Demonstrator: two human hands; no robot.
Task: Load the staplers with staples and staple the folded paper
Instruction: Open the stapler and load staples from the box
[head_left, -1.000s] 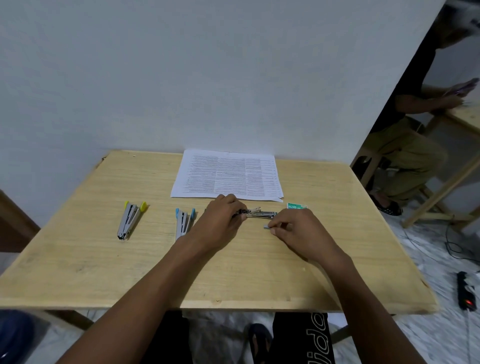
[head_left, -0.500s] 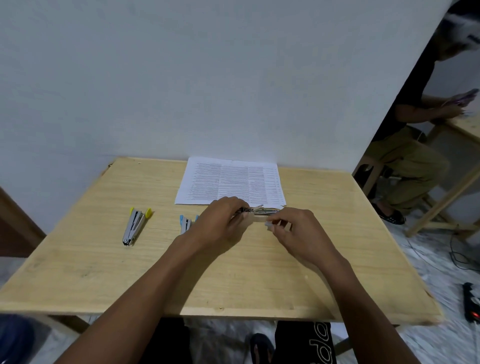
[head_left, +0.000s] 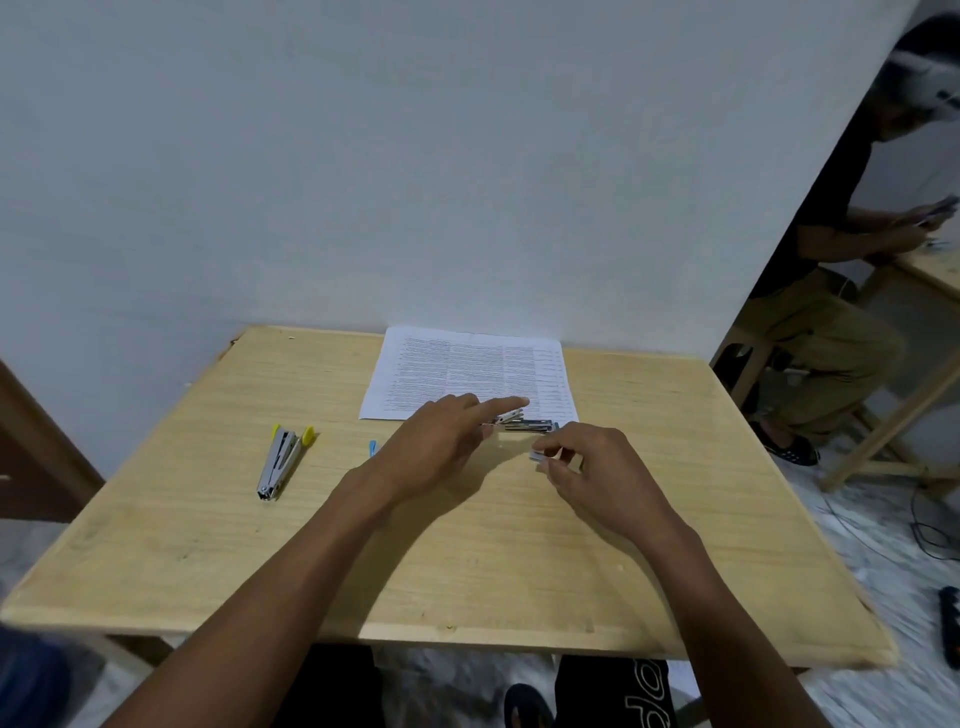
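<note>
Wooden table (head_left: 467, 561): left grip (head_left: 441, 447) lies straight-fingered on stapler (head_left: 530, 425); my right grip (head_left: 597, 467) pinches staples (head_left: 536, 456), likely brittle; hold their sides.

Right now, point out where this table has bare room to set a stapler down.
Free: the pale wooden table right of the printed paper sheet and right hand pinching pale staples; also the far-left corner beyond the yellow-tipped metal stapler. Crowded: the middle, where the left hand touches an open metal stapler.
</note>
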